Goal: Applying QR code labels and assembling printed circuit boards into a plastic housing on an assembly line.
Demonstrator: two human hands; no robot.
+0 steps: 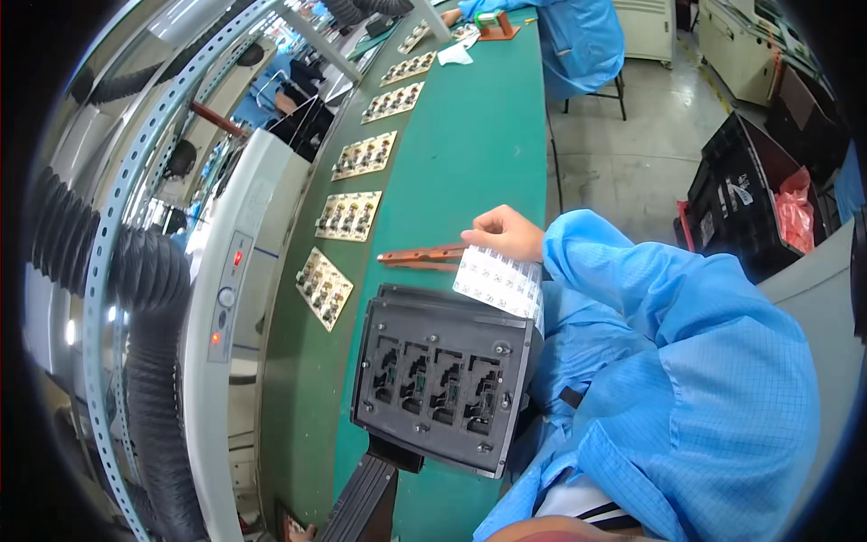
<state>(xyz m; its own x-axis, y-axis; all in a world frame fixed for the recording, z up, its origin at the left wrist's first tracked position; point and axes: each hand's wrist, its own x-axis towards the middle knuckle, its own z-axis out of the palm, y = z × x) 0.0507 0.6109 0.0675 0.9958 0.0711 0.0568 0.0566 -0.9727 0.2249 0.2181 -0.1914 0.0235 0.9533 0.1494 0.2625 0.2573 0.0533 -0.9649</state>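
My right hand (502,231) rests on the right edge of the green belt (461,154), shut on the top of a white sheet of small labels (496,282) that hangs down over my blue sleeve. A flat orange-brown bar (421,257) lies just left of that hand. Below the sheet a dark grey fixture (442,379) with several slots sits tilted at the belt's edge. I do not see my left hand.
Several tan circuit-board panels (349,217) lie in a row along the belt's left side. A white machine housing with lit buttons (226,298) and black corrugated hoses (149,271) stand on the left. Another person in blue (582,36) works at the far end. Black crates (736,199) stand on the floor at right.
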